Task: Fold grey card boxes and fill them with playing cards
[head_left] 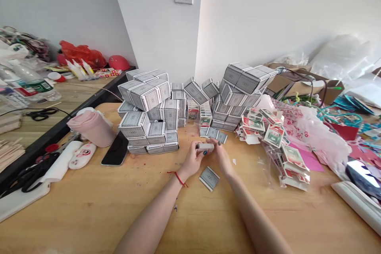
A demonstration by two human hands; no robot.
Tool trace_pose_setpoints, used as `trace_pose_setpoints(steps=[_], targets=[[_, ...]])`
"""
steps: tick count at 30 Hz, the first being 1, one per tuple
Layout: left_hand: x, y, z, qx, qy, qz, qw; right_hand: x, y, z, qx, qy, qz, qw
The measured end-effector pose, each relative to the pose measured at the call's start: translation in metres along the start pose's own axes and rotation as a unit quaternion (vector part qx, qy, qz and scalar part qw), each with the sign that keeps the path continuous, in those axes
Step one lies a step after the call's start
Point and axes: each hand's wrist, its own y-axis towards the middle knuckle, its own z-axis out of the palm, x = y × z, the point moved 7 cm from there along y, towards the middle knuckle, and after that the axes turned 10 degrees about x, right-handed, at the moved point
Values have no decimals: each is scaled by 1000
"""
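Observation:
Both my hands meet over the middle of the wooden table (98,206). My left hand (193,161), a red string round its wrist, and my right hand (220,155) are closed on one small grey patterned box (204,147) held between them. A second small box (209,178) lies flat on the table just under my wrists. Behind my hands rise two tall piles of the same grey boxes, a left pile (149,111) and a right pile (238,91).
Red-and-green flat boxes (276,139) spill from clear plastic at the right. A black phone (115,150), a pink roll (93,127) and scissors (29,174) lie at the left. A cardboard carton (300,79) and bags crowd the far right.

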Motion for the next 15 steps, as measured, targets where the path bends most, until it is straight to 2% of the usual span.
trace_pose_setpoints(steps=[2, 4, 9, 12, 15], targets=[[-4, -1, -2, -2, -17, 9, 1000, -7, -2, 24, 7, 38, -18, 999], [-8, -2, -5, -11, -41, 15, 999, -11, -1, 37, 24, 66, -18, 997], [-12, -1, -9, -63, -25, 18, 998, -12, -2, 32, -23, 56, -28, 998], [-12, -2, -3, -58, -18, 12, 998, -13, -3, 36, -20, 51, -31, 998], [-17, -3, 2, -51, -37, 32, 997, -14, -4, 41, -12, 36, -26, 999]])
